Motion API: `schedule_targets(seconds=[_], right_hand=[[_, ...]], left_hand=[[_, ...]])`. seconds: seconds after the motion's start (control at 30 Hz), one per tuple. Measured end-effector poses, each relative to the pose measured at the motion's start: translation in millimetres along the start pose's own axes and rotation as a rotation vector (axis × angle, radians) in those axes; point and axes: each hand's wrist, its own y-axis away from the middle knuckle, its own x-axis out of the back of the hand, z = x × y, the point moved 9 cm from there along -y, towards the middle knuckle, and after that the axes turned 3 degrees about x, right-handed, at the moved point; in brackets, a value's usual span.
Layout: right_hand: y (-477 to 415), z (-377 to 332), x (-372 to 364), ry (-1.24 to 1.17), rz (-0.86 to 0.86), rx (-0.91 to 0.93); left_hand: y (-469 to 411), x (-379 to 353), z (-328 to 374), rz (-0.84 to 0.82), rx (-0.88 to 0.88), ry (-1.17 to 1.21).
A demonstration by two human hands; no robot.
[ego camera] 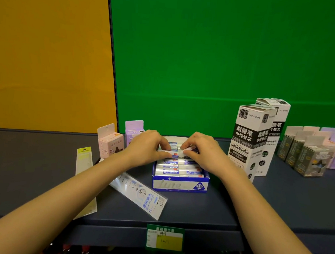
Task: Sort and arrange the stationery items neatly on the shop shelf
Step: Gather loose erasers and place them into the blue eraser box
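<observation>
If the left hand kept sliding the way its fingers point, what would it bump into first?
Probably the right hand, whose fingertips face it across the small white eraser both pinch.

Below the fingers [162,146], the blue box [180,184] is showing "2B". Rightward, the tall white box [246,142] is displaying "NO.50001".

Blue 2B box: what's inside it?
Rows of wrapped erasers fill the blue box. The left hand and right hand pinch one eraser at the back, hiding the rows beneath.
</observation>
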Motion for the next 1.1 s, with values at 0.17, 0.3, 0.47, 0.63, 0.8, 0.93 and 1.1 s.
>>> schedule_targets(seconds=[0.17, 0.3, 0.47, 0.63, 0.8, 0.93, 1.1], right_hand=[[2.0, 2.7, -3.7, 0.046, -0.030, -0.019], [2.9, 1.9, -4.1, 0.122, -0.029, -0.024], [1.8, 2.3, -4.4, 0.140, -0.038, -0.037], [3.0, 1.2, -1.3, 0.147, -0.010, -0.041], [3.4, -1.3, 0.0, 0.191, -0.003, -0.047], [3.3, -5.9, 1.9, 0.229, 0.000, -0.041], [4.4, -9.4, 1.4, 0.257, -0.012, -0.023]], left_hand=[[-0.7, 0.4, -1.0, 0.006, 0.012, -0.002], [-1.0, -0.4, -1.4, 0.021, 0.026, -0.050], [-1.1, 0.1, 5.3, 0.033, 0.024, -0.086], [0.1, -1.7, 10.7, 0.004, -0.018, -0.150], [2.1, -3.9, 11.9, -0.021, -0.041, -0.147], [1.3, -4.5, 12.9, -0.031, -0.044, -0.151], [3.1, -5.8, 12.2, -0.052, -0.041, -0.129]])
